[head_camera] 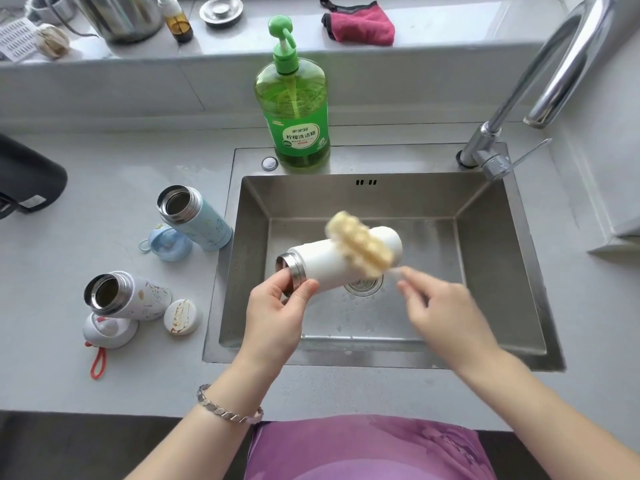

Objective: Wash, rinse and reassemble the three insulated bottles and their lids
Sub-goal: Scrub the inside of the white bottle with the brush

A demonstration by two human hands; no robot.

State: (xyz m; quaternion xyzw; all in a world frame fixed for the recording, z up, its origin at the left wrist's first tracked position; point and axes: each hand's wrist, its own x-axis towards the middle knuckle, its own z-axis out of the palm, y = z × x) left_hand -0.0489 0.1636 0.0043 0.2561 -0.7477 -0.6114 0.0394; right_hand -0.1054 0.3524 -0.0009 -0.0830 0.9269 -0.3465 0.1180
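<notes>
White insulated bottle is held on its side in the air over the sink, lidless, with the steel mouth to the left and the base to the right rear. The body is plain white with a steel neck band. Left hand holds it at the neck, fingers and thumb curled round the steel band. Right hand grips the clear handle of a sponge brush. The pale yellow sponge head lies against the bottle's upper side near the base. Right hand and brush are blurred, so finger placement on the handle is hard to make out, and the handle is almost invisible.

On the desk left of the sink:
- Blue bottle stands open with its steel rim showing, blue lid just beside its foot.
- Nearer, patterned white bottle stands open. A white lid with red loop is just in front and a round white cap with gold marks is beside it.
- The prints on both bottles are too small to read.

Green dish soap pump bottle stands on the sink's back rim. Faucet is at right, its arch cut off by the frame top. The drain is partly hidden behind the white bottle. Water drops lie on the sink floor.
</notes>
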